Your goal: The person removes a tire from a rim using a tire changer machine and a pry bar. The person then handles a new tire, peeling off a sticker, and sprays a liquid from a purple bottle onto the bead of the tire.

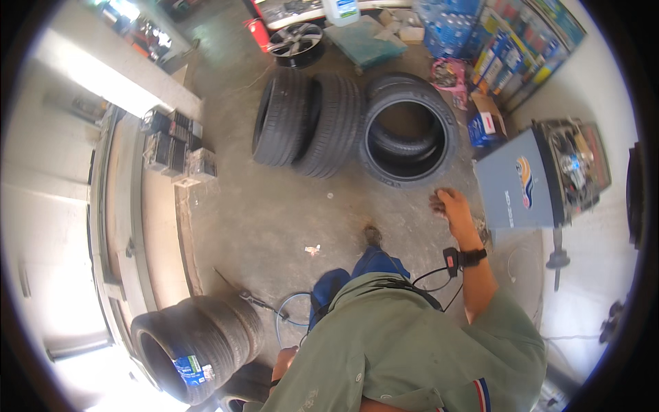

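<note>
My right hand (447,204) hangs in the air with fingers apart and slightly bent, holding nothing visible. It is just below a pair of tyres (446,141) lying flat, one on the other, and left of a grey machine (513,192). Two more tyres (329,127) stand leaning together at the top centre. My left hand (285,358) is low beside my body, its fingers mostly hidden. A blue hose (281,309) and a metal tool (250,299) lie near it, beside several upright tyres (206,343) at lower left.
Batteries (168,141) sit along the left ledge (185,226). An alloy wheel (295,41), a red container (255,34), bottled-water packs (446,27), a pink bag (449,79) and a display rack (515,48) line the back. A white wall (576,275) bounds the right.
</note>
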Demonstrator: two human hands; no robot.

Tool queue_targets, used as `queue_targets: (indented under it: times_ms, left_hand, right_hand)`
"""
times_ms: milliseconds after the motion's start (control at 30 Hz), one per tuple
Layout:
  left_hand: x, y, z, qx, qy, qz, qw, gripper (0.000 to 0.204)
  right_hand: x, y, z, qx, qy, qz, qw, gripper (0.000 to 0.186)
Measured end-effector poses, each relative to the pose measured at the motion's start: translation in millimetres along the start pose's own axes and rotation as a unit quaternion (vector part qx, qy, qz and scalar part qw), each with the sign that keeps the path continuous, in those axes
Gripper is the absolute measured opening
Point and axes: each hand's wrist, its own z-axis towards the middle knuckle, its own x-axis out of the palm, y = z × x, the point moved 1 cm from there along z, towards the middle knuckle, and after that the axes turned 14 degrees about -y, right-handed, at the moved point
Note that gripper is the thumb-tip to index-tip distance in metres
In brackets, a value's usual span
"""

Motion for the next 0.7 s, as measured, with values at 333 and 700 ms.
queue_targets:
  times_ms: [333,700]
  left_hand:
    - [-6,-77,32,-0.045,0.012,-0.037,0.998,0.02]
    - [-234,-251,284,-0.051,-0.085,-0.132,0.986,0.009]
  right_hand:
    - [278,84,116,-0.069,0.148,-0.105,0.981,0.03]
    - [501,82,222,-0.211,0.04,-0.331,0.919,0.054]
